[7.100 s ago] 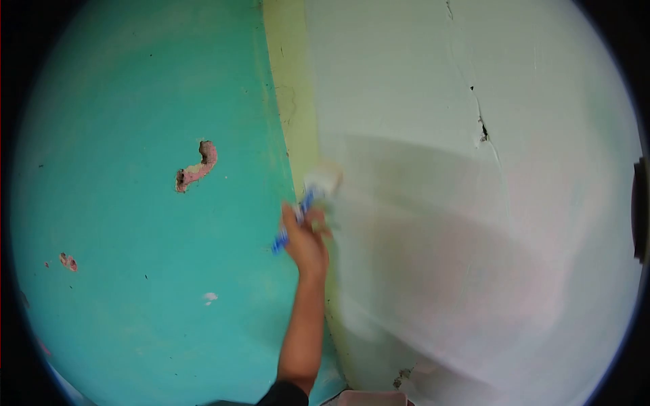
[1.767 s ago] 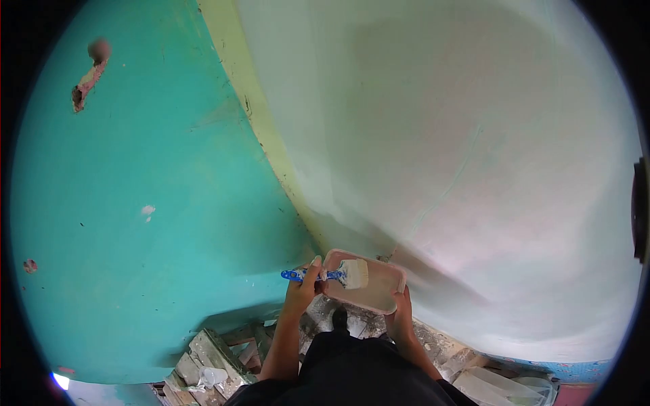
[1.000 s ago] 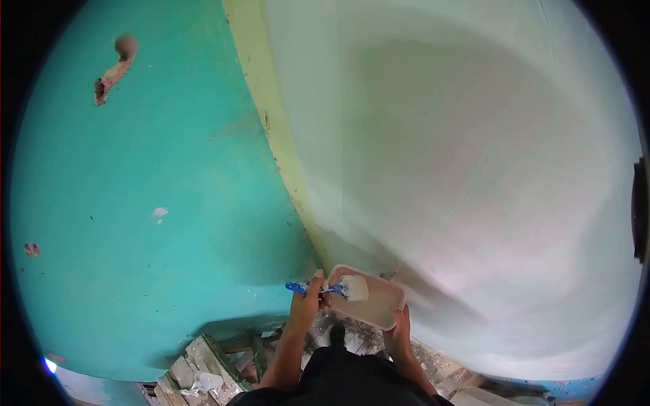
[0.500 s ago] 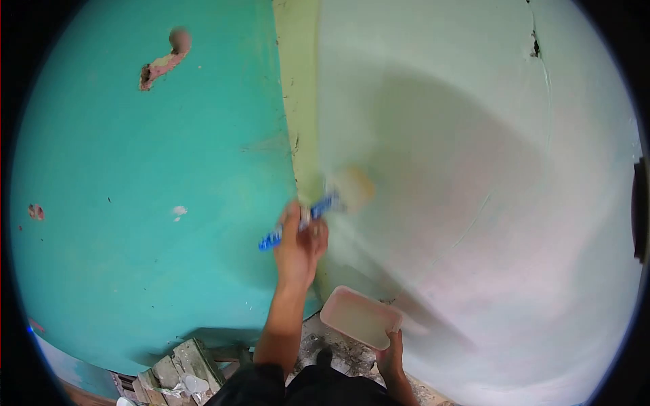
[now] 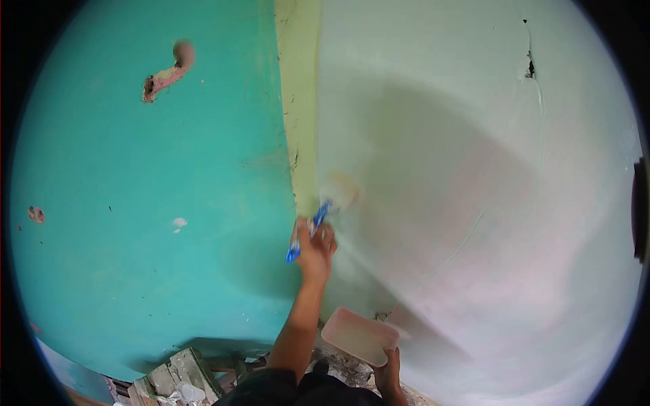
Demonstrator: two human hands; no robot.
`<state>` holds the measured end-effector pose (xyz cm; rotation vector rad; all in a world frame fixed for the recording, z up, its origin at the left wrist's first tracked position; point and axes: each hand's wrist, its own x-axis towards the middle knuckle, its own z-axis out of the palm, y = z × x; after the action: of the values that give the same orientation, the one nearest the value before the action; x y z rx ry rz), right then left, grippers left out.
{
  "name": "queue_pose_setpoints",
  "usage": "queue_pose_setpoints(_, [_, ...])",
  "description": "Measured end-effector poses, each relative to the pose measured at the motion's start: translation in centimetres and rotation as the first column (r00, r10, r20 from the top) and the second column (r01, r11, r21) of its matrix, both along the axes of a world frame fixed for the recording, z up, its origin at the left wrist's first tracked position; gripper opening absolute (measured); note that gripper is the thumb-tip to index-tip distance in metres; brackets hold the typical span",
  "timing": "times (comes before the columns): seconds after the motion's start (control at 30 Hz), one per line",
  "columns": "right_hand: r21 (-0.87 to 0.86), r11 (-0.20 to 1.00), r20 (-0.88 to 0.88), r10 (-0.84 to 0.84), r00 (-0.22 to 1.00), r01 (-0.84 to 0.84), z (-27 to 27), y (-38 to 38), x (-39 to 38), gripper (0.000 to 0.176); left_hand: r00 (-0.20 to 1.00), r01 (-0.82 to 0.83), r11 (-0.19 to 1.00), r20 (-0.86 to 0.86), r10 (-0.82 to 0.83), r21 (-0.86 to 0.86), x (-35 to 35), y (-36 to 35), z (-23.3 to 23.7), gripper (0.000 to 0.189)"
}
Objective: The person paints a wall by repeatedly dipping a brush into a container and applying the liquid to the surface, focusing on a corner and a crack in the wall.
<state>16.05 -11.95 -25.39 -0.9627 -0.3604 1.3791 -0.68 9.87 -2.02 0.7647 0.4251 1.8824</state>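
My left hand (image 5: 315,252) is closed around the blue handle of a paintbrush (image 5: 322,211), held at a slant. The brush's wide pale head, blurred by motion, overlaps the whitish wall (image 5: 433,169) just right of the yellow-green corner strip (image 5: 301,101). Lower down, my right hand (image 5: 388,372) grips the near right corner of a shallow pinkish rectangular tray (image 5: 360,335), thumb over the rim. The tray is tilted, and a pale layer covers its inside.
On the left, the turquoise wall (image 5: 162,183) has a gouged hole (image 5: 161,82) and chipped spots. Cracks (image 5: 530,68) run down the white wall. Stacked whitish blocks (image 5: 179,375) stand at lower left, and debris lies on the floor near my feet.
My left hand has moved slightly right and down, turning the brush more upright, while its head has shifted left toward the corner strip. My right hand and the tray sit slightly lower in view.
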Motion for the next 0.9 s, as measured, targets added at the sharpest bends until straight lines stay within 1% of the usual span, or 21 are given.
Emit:
queue_pose_setpoints(0.07, [-0.023,1.0,-0.001,-0.012,1.0,0.012,0.3,-0.1,0.3,0.052,0.999,-0.033,0.992,-0.038,0.029,-0.124,-1.0,-1.5,-4.3,0.034])
queue_pose_setpoints(0.13, [-0.057,0.998,0.0,-0.007,1.0,0.007,0.4,-0.3,0.5,0.053,0.995,-0.086,0.969,-0.073,0.071,-0.231,-2.2,-2.5,-8.5,0.029])
queue_pose_setpoints(0.2, [-0.093,0.996,0.003,0.003,1.0,-0.003,0.5,-0.3,0.7,0.053,0.965,-0.124,0.901,-0.261,0.012,-0.416,-3.4,-3.5,-9.9,0.026])
queue_pose_setpoints(0.23, [-0.082,0.997,0.008,0.007,1.0,-0.007,0.3,-0.2,0.8,0.054,0.937,-0.158,0.853,-0.348,-0.03,-0.498,-3.6,-3.8,-9.3,0.024])
queue_pose_setpoints(0.3, [-0.065,0.998,0.02,0.018,1.0,-0.017,-0.2,-0.4,0.9,0.055,0.934,-0.12,0.869,-0.351,-0.065,-0.48,-3.1,-3.0,-7.7,0.022])
queue_pose_setpoints(0.33, [-0.049,0.998,0.021,0.035,0.999,-0.034,-0.2,-0.4,0.9,0.055,0.933,-0.1,0.875,-0.351,-0.083,-0.473,-2.7,-2.8,-5.9,0.021])
queue_pose_setpoints(0.4, [-0.014,0.998,0.023,0.063,0.998,-0.063,-0.2,-0.5,1.0,0.056,0.887,-0.092,0.9,-0.445,-0.12,-0.426,-2.1,-2.5,-0.6,0.022])
queue_pose_setpoints(0.47, [0.016,0.996,0.007,0.085,0.996,-0.085,-0.6,-0.6,1.1,0.057,0.87,-0.116,0.945,-0.491,-0.052,-0.305,-1.5,-3.1,5.4,0.023])
queue_pose_setpoints(0.53, [0.032,0.995,0.003,0.092,0.996,-0.092,-1.6,-0.7,1.1,0.057,0.903,-0.094,0.98,-0.429,0.011,-0.173,-1.4,-3.5,10.8,0.023])
queue_pose_setpoints(0.6, [0.034,0.995,0.018,0.092,0.996,-0.093,-2.7,-0.7,1.2,0.057,0.913,-0.117,0.99,-0.4,0.075,-0.08,-0.7,-4.1,16.7,0.022])
queue_pose_setpoints(0.67, [0.013,0.995,0.024,0.094,0.995,-0.094,-1.6,-1.1,0.8,0.058,0.908,-0.089,0.996,-0.411,0.087,0.015,-0.7,-4.0,22.1,0.021])
queue_pose_setpoints(0.7, [0.004,0.996,0.028,0.094,0.995,-0.094,-1.0,-1.1,0.6,0.058,0.912,-0.036,0.996,-0.405,0.063,0.076,-1.0,-3.8,24.6,0.019])
queue_pose_setpoints(0.73, [0.024,0.993,0.033,0.119,0.992,-0.119,-0.5,-1.2,0.7,0.058,0.908,-0.041,0.989,-0.408,0.095,0.14,-1.2,-3.9,26.9,0.015])
queue_pose_setpoints(0.8, [0.067,0.983,0.043,0.166,0.985,-0.168,-0.1,-1.2,0.8,0.058,0.916,-0.014,0.974,-0.388,0.104,0.226,-1.7,-3.3,30.7,0.013])
queue_pose_setpoints(0.87, [0.05,0.988,0.04,0.141,0.989,-0.143,-0.7,-1.3,0.9,0.059,0.942,0.006,0.923,-0.312,0.123,0.384,-2.0,-2.3,33.4,0.019])
queue_pose_setpoints(0.9, [0.039,0.99,0.04,0.131,0.991,-0.132,-1.1,-1.5,1.0,0.059,0.954,0.009,0.889,-0.27,0.129,0.457,-2.2,-1.9,34.0,0.023])
